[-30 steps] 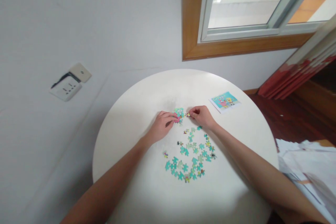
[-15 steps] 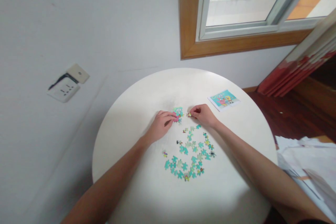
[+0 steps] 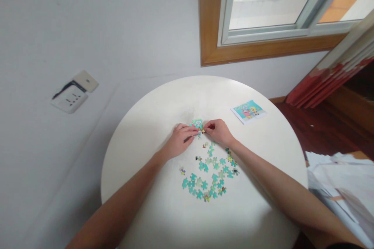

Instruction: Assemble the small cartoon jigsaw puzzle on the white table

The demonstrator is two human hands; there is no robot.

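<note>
On the round white table [image 3: 163, 109] lies a small joined cluster of teal puzzle pieces [image 3: 197, 124]. My left hand [image 3: 179, 141] is curled with its fingertips pinching the cluster's left side. My right hand [image 3: 218, 131] is pinched on a small yellowish puzzle piece [image 3: 203, 128] pressed against the cluster's right edge. Nearer me, several loose teal pieces [image 3: 209, 177] are scattered in a rough patch between my forearms.
A small picture card [image 3: 248, 111] lies on the table at the right. A wall socket [image 3: 69, 99] sits on the grey wall to the left. A wooden-framed window [image 3: 271, 11] is above. Red curtain and papers [image 3: 339, 179] lie right of the table.
My right hand has moved left with its small piece, from a short gap away to touching the joined cluster. My left hand stays on the cluster.
</note>
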